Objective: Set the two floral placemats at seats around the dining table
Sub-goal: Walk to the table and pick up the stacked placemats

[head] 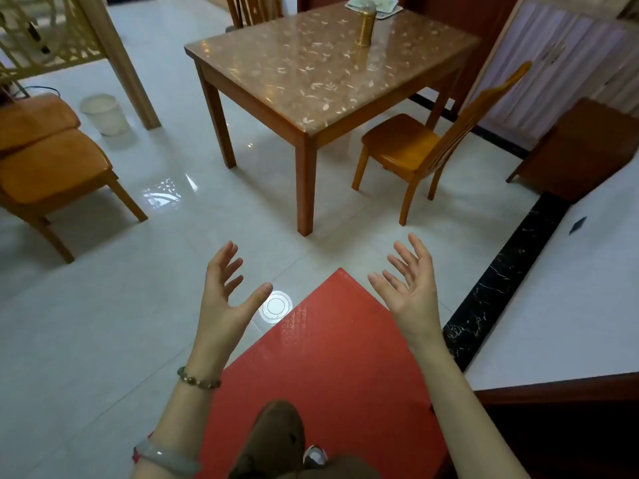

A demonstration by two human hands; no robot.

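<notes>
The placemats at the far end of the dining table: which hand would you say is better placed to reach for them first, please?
Probably the right hand: the placemats lie at the table's far right corner, behind the brass canister. Both hands are open and empty, and the left hand is further left.

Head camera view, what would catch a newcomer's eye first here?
Two bare, empty hands, left and right, raised palms-up in the foreground over a bright red floor mat. Beyond them stands the wooden dining table with a leaf-patterned top, a brass canister near its far edge.

Left hand (224, 299), right hand (409, 288) empty, fingers spread.
</notes>
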